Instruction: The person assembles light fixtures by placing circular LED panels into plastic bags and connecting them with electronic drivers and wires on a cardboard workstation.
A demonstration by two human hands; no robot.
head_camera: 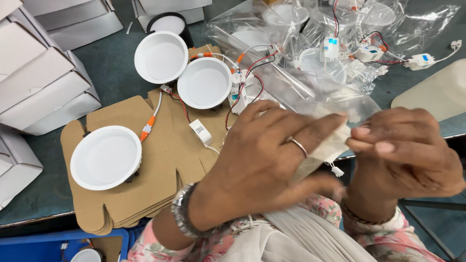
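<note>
My left hand, with a ring and a metal bracelet, and my right hand both pinch a clear plastic bag held up between them near the table's front edge. A small white connector dangles below the bag. Three round white downlights lie left of my hands: one on flat cardboard, two more farther back, with red, black and white wires and a small white driver box.
White cartons are stacked at the left and back. A heap of clear bags with lights and drivers fills the back right. A cream tray sits at the right edge. A blue bin is below the table.
</note>
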